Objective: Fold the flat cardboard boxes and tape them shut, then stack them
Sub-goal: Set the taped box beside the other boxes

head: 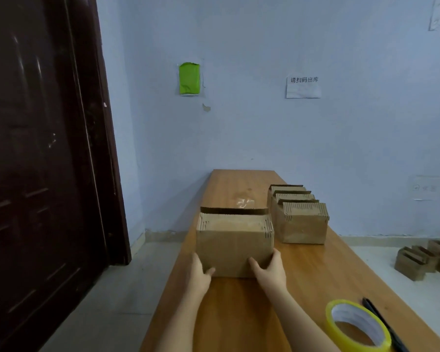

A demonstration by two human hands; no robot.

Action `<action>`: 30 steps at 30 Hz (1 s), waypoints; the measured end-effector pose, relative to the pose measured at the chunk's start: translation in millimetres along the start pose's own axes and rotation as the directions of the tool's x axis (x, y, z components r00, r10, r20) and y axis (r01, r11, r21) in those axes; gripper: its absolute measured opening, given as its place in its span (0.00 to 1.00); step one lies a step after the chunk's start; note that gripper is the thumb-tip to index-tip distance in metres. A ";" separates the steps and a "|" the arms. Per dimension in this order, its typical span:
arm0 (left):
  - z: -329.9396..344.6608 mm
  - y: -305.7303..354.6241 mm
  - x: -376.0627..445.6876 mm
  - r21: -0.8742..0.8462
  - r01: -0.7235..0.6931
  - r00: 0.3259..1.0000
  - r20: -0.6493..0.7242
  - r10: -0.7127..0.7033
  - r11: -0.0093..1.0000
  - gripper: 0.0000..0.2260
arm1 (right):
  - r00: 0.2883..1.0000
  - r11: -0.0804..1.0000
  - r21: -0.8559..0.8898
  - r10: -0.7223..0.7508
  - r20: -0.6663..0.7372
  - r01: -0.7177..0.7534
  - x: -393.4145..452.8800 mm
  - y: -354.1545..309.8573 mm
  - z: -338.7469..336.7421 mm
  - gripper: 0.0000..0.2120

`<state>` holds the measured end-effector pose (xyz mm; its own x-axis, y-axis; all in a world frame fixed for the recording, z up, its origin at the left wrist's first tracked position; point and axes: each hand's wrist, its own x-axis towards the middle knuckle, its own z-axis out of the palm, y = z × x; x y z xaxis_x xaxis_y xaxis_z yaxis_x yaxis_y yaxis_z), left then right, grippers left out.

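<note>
The tape roll (pixel 357 327) and black pen (pixel 384 323) are cut off by the bottom edge.

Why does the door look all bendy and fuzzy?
In the head view, the wide-angle lens bows the door near the picture's edge, and that side is dim and smeared; the box between the hands is sharper, and a pale glare patch shines on the table.
</note>
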<state>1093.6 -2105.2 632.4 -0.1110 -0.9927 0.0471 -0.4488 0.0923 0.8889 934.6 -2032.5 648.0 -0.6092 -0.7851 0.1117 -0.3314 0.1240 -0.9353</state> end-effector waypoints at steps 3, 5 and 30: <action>5.2 -10.8 23.4 0.059 -0.009 0.999 -0.031 0.011 0.998 0.34 | 1.000 1.000 -0.011 -0.008 0.015 0.008 14.3 12.0 6.3 0.27; 9.8 -12.0 36.4 0.083 -0.012 0.999 -0.034 0.015 0.996 0.32 | 1.000 1.000 -0.021 -0.022 -0.012 0.021 24.7 16.1 9.5 0.24; 65.8 12.2 179.9 0.277 -0.083 0.992 -0.066 0.105 0.957 0.23 | 0.989 0.988 -0.149 0.019 -0.147 -0.041 186.9 27.9 56.2 0.23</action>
<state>1009.8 -2277.6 621.7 -0.0985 -0.9804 0.1705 -0.6657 0.1923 0.7211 852.0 -2209.9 623.9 -0.7147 -0.6848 0.1424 -0.4099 0.2451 -0.8786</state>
